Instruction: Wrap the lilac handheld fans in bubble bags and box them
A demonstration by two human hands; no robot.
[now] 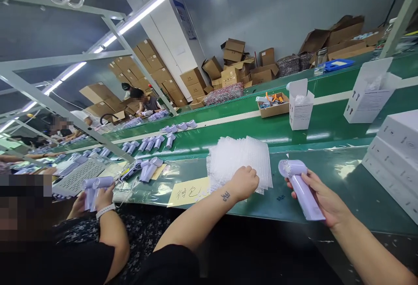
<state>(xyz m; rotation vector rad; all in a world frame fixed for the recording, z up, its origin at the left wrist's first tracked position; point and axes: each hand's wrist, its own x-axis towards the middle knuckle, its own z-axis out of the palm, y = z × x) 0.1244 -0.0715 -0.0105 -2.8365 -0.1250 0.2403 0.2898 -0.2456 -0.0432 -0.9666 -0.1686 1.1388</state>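
Observation:
My right hand (pixel 321 193) is wrapped around the handle of a lavender hair-dryer-shaped device (pixel 303 189), held tilted above the green bench at the right. Its round head points up and left, with something clear and crinkled by the opening. My left hand (pixel 245 183) rests closed on a fanned stack of translucent white bubble-wrap bags (pixel 237 154). Its fingers are curled and their tips hidden, so what they pinch, if anything, does not show. Beside the stack lies a yellow paper sign (pixel 186 191) with handwriting.
Closed white boxes (pixel 396 154) are stacked at the right. Two open white boxes, one nearer the middle (pixel 300 106), stand behind the bench. A small carton (pixel 274 105) holds loose items. At the left, a co-worker's hands (pixel 103 196) hold lavender devices. More devices (pixel 152 142) line the green belt.

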